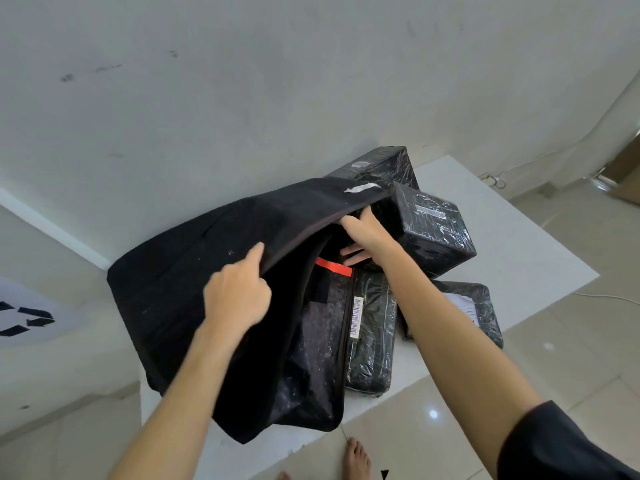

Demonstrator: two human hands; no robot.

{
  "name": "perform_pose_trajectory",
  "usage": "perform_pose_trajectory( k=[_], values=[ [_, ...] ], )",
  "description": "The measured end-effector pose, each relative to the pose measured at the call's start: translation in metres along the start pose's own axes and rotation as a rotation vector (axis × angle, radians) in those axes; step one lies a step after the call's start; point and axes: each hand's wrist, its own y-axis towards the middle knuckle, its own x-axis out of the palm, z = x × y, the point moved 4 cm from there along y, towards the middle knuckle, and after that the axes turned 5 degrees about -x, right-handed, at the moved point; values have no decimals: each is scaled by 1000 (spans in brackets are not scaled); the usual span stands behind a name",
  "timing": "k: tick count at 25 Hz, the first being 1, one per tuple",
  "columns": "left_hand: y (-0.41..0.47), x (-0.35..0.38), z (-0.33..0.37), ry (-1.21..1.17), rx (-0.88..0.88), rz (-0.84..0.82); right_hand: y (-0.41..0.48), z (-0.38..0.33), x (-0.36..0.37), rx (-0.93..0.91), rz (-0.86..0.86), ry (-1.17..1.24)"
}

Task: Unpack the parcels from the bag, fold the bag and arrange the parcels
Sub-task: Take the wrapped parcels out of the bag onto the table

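A large black fabric bag point(194, 292) lies on the white table point(519, 244) with its mouth facing right. My left hand point(235, 296) grips the upper edge of the bag's opening and holds it up. My right hand point(363, 237) reaches into the mouth and clasps a black shrink-wrapped box point(433, 230) that sticks half out of the bag. A second black box point(381, 164) stands behind it. Inside the opening lies a flat black parcel with a red strip point(322, 323), and beside it a wrapped parcel with a barcode label point(372, 334). Another flat parcel point(474, 306) lies to the right.
The table stands against a pale wall point(242, 98). A white cable point(519, 161) runs along the wall at the right, near a wooden door edge point(627, 168). My bare foot point(356, 459) is on the tiled floor below the table's front edge. A printed sheet point(24, 317) lies at far left.
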Motion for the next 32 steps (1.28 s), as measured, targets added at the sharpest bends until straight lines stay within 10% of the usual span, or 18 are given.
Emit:
perform_pose_trajectory(
  k=[4, 12, 15, 23, 32],
  values=[
    [-20, 50, 23, 58, -92, -206, 4, -5, 5, -133, 31, 210],
    [4, -8, -17, -79, -23, 294, -20, -91, 60, -287, -4, 416],
    [-3, -26, -31, -107, 48, 406, -37, -127, 86, -266, 112, 11],
    [-43, -107, -90, -435, 10, 900, -119, -263, 173, -1094, 42, -134],
    [-15, -86, -200, -890, -245, 587, -100, -169, 172, -821, -36, -248]
  ],
)
